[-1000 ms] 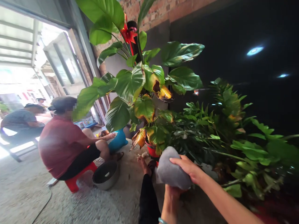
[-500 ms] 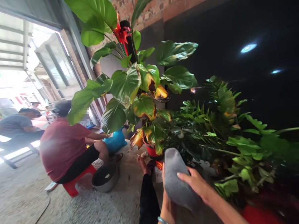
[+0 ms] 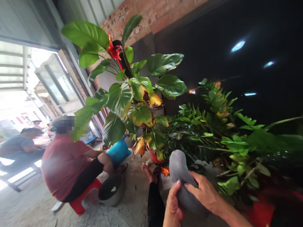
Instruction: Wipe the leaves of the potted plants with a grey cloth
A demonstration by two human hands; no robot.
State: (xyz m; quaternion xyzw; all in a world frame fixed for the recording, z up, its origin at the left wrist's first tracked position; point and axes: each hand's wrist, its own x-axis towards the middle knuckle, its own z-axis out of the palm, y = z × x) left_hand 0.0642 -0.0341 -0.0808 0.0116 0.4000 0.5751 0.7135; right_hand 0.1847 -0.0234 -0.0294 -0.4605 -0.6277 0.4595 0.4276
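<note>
Both my hands hold a smooth grey shoe-shaped piece (image 3: 178,162), its rounded end pointing up and away from me; I cannot make out exactly what it is. My left hand (image 3: 174,203) grips its lower left side, with the thumb pressed on the near face. From the right, my right hand (image 3: 204,192) is wrapped around it, fingers along the right edge and thumb across the front. The lower end of the piece runs down between my wrists in shadow and is partly hidden.
A person in a red shirt (image 3: 62,164) sits on a red stool (image 3: 81,197) at left, beside a dark grey basin (image 3: 112,190) and a blue bag-like object (image 3: 119,151). A large potted plant (image 3: 119,97) stands ahead; more leafy plants (image 3: 210,110) spread to the right.
My left thumb has come round onto the near face of the grey piece, where the left hand was mostly behind it. The piece has shifted slightly right, and the view has tilted upward.
</note>
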